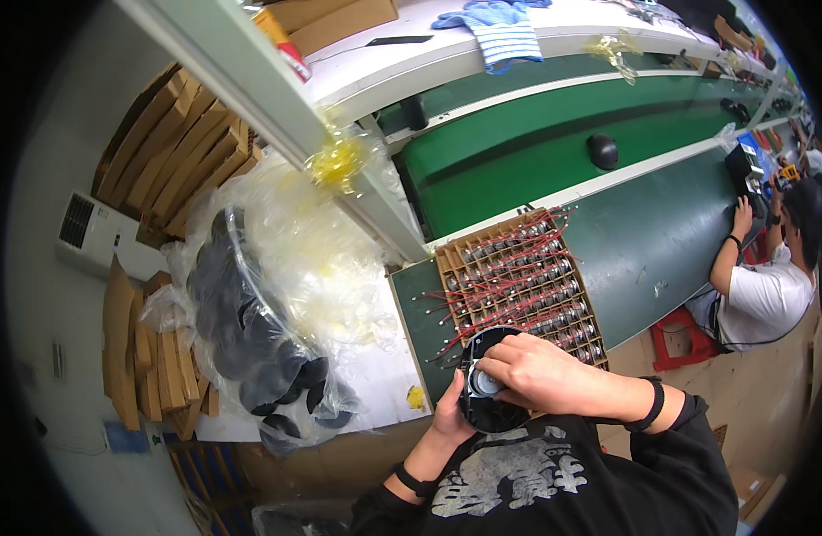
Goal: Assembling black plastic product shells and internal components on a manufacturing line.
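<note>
A round black plastic housing [493, 418] is close to my body, its open side up. My left hand [450, 414] grips it by its left rim, the thumb along the edge. Inside the housing lies a round silver part [486, 384], like a small speaker or motor. The fingers of my right hand [538, 371] reach into the housing and close on this part; their tips are partly hidden. Just beyond my hands is a cardboard tray [599, 332] with dividers. In it stand rows of round metal parts [558, 268] with red wires trailing over the sides.
A plastic bag of black round housings [241, 330] lies on the white table to the left. Cardboard boxes [174, 152] are stacked behind it. A green conveyor belt [500, 161] carries a black housing [602, 152]. A co-worker [768, 286] sits at the right bench near a red stool [677, 339].
</note>
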Available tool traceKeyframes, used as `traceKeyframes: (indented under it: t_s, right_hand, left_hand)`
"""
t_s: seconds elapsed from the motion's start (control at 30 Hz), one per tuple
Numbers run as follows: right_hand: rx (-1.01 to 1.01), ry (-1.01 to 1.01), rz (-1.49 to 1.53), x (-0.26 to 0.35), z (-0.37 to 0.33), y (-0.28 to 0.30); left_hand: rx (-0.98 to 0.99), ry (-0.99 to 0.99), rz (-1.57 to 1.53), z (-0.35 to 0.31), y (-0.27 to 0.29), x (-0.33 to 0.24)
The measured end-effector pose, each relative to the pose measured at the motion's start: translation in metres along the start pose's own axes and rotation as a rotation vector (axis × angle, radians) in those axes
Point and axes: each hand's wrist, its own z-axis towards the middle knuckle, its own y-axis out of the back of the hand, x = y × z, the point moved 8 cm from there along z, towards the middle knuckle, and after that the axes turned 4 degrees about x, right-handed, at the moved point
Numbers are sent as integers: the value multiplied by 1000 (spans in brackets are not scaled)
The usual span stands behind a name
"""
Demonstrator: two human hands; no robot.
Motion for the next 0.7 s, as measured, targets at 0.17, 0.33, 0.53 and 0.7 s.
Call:
traceKeyframes:
  t_s: [0.17, 0.33, 0.53, 0.7]
  right_hand:
    - [-245, -57, 82, -26, -28, 46]
    - [145, -290, 427, -85, -54, 4]
    - [18, -419, 646, -153, -96, -43]
    - [-289, -800, 696, -258, -167, -52]
  left_hand:
    - [-23, 22, 61, 15, -7, 5]
    - [89, 242, 37, 21, -10, 34]
    - [-23, 315, 208, 54, 11, 52]
    - [-367, 101, 582, 3, 77, -11]
